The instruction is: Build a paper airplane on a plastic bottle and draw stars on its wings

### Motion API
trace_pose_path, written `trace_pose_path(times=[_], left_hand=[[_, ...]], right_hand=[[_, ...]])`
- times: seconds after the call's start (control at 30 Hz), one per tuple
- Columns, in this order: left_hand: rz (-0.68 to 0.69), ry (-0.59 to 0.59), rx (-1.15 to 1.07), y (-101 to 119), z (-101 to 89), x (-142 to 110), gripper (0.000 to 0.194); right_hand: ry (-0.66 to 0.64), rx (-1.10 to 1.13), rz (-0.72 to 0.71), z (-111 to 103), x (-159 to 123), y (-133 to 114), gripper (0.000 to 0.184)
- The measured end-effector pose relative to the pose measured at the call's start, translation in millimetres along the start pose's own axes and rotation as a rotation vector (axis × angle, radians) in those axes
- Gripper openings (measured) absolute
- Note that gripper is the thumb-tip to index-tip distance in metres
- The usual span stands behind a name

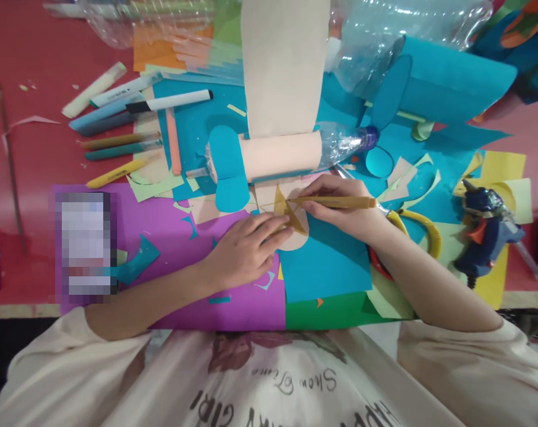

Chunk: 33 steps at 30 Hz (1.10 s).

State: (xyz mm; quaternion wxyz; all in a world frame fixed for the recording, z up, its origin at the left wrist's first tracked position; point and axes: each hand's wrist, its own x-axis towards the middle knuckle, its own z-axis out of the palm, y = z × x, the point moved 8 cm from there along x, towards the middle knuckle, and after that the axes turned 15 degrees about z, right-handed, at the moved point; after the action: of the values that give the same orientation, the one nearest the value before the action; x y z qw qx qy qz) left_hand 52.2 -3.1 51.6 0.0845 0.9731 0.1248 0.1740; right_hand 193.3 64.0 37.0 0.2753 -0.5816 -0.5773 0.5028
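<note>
My right hand (340, 207) is closed round an ochre felt-tip pen (349, 203), its tip touching a piece of pale paper (298, 240). On that paper is a pointed star shape (283, 204), partly coloured ochre and partly hidden by my fingers. Fingers stretched out, my left hand (246, 246) lies flat across the star's lower left side and the paper. Just beyond my hands a plastic bottle (340, 145) lies on its side, wrapped in pale paper, with a blue rounded paper piece (231, 196) at its left end.
Several markers (126, 107) lie at the upper left, above a phone (88, 243) with a blurred screen. Yellow-handled scissors (433, 231) lie beside my right forearm. A blue glue gun (484, 237) is at the far right. Blue paper (326, 267) and purple paper (171, 308) cover the table before me.
</note>
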Motion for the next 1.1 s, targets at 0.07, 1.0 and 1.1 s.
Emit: trace_pose_path(times=[0.07, 1.0, 1.1], left_hand=[[-0.016, -0.038, 0.015, -2.9, 2.7, -0.7, 0.035], [-0.01, -0.079, 0.02, -2.4, 5.3, -1.6, 0.039], [-0.018, -0.084, 0.005, -2.8, 6.9, -2.7, 0.038]], right_hand=[[0.002, -0.002, -0.014, 0.7, -0.7, -0.8, 0.007], [-0.008, -0.058, 0.088, -0.7, 0.7, 4.6, 0.009], [0.028, -0.046, 0.034, -2.1, 0.2, 2.1, 0.008]])
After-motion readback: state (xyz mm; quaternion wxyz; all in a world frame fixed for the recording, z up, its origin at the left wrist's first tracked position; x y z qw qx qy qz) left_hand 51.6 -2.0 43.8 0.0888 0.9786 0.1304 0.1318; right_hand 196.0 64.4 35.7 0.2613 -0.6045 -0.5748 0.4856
